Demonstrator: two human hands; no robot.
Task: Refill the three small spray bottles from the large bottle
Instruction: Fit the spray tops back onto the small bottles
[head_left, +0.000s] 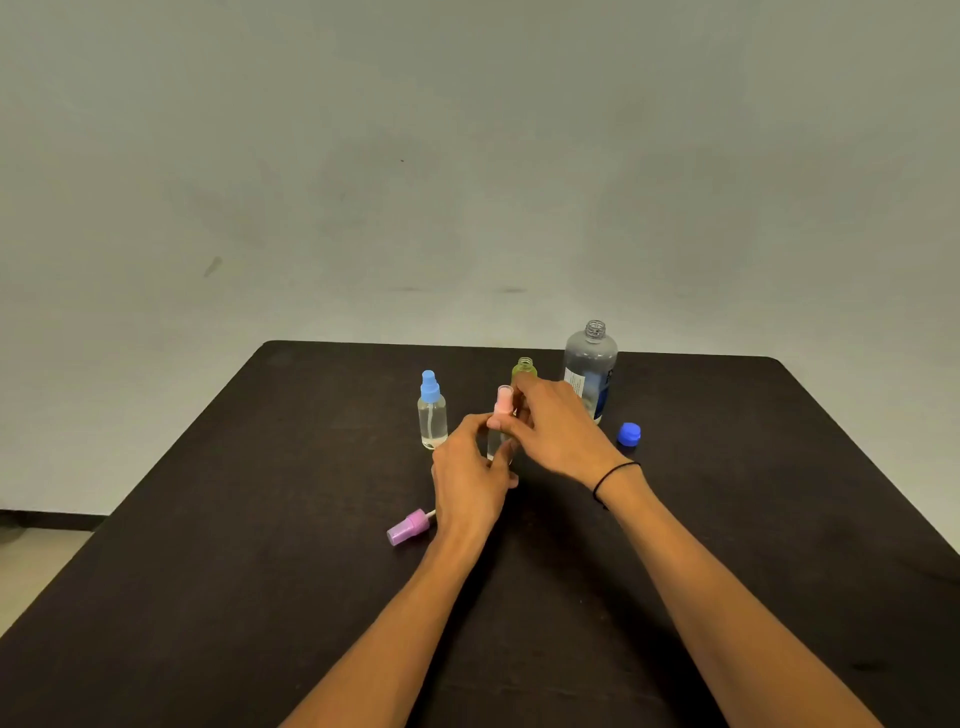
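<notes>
A small clear spray bottle with a pink spray head (503, 402) stands mid-table. My left hand (475, 475) grips its body from the near side, and my right hand (558, 431) pinches the pink head from the right. A clear spray bottle with a blue head (431, 410) stands upright to the left. Behind my right hand a green-tinted small bottle (524, 368) stands open, without a head. The large clear bottle (590, 366) stands uncapped at the back right, its blue cap (629, 434) lying beside it. A loose purple spray head (409, 527) lies near my left wrist.
The dark table (260, 545) ends at a far edge just behind the bottles, with a plain wall beyond. Its left edge drops to a pale floor. A black band circles my right wrist (615, 475).
</notes>
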